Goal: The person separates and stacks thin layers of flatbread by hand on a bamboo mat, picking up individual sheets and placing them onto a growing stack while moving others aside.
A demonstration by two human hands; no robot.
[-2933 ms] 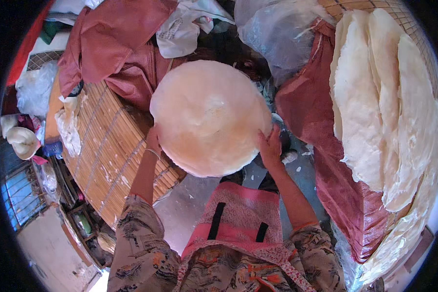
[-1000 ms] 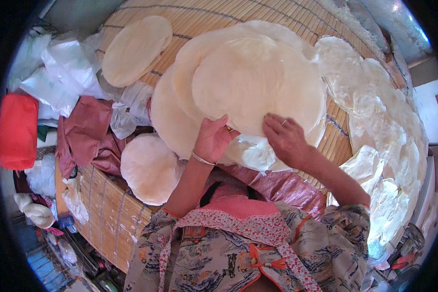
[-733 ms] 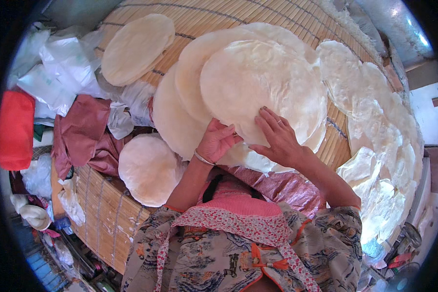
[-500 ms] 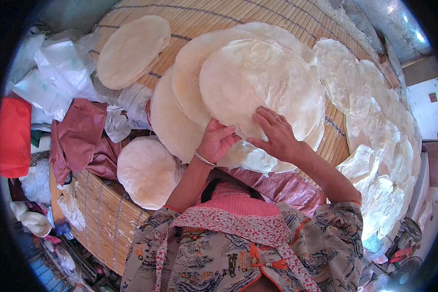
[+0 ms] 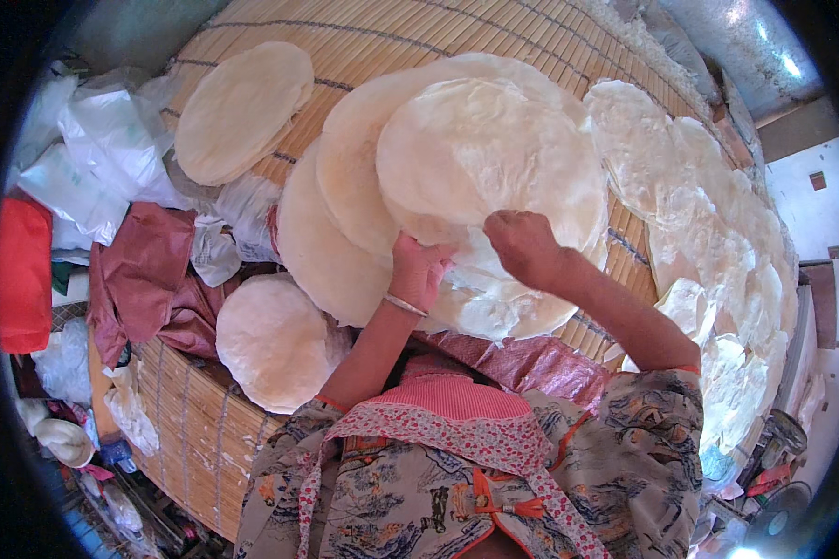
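Currently, the left hand (image 5: 418, 270) and right hand (image 5: 522, 244) both pinch the near edge of the top sheet (image 5: 489, 163). It overlaps other sheets on the bamboo mat (image 5: 364, 37).

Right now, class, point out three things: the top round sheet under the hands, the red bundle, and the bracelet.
Top sheet (image 5: 489, 154), head view, middle of its pale surface.
Red bundle (image 5: 23, 275), head view, centre of its face.
Bracelet (image 5: 405, 304), head view, band at the left wrist.

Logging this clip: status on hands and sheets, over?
Left hand and right hand both gripping near edge of top round sheet. Sheet overlaps other rounds on bamboo mat. Nothing blocking.
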